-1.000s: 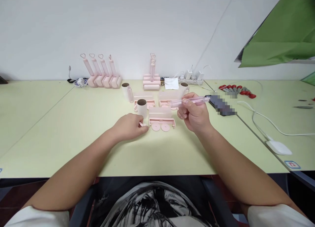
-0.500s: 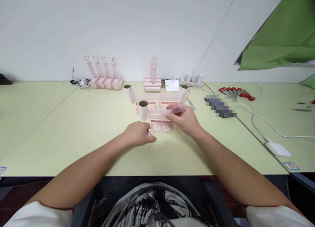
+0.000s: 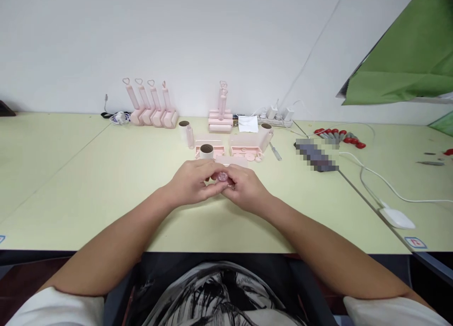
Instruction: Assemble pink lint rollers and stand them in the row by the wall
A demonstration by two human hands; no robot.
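Note:
Close together above the front middle of the table, both hands grip a translucent pink tube-shaped handle [image 3: 222,176], whose round end points toward me. My left hand [image 3: 193,182] pinches it from the left, thumb and fingers closed. From the other side, my right hand [image 3: 247,187] has its fingers closed on the same handle. The small pink piece held earlier by my left hand cannot be made out now. Just behind the hands stand a white paper roll [image 3: 206,151] with a cardboard core and a partly hidden pink case with a clear cover [image 3: 231,161].
Two open pink cases [image 3: 244,150] with small parts lie farther back, near more paper rolls [image 3: 184,126]. Assembled pink lint rollers [image 3: 152,116] stand along the wall. To the right are a screwdriver [image 3: 275,151], a blurred dark object [image 3: 316,155], red-handled tools [image 3: 339,135] and a white charger [image 3: 398,218].
My right hand has brought the pink handle left and down to my left hand, turning its end toward me. Both hands now meet and cover the near case and the pink discs.

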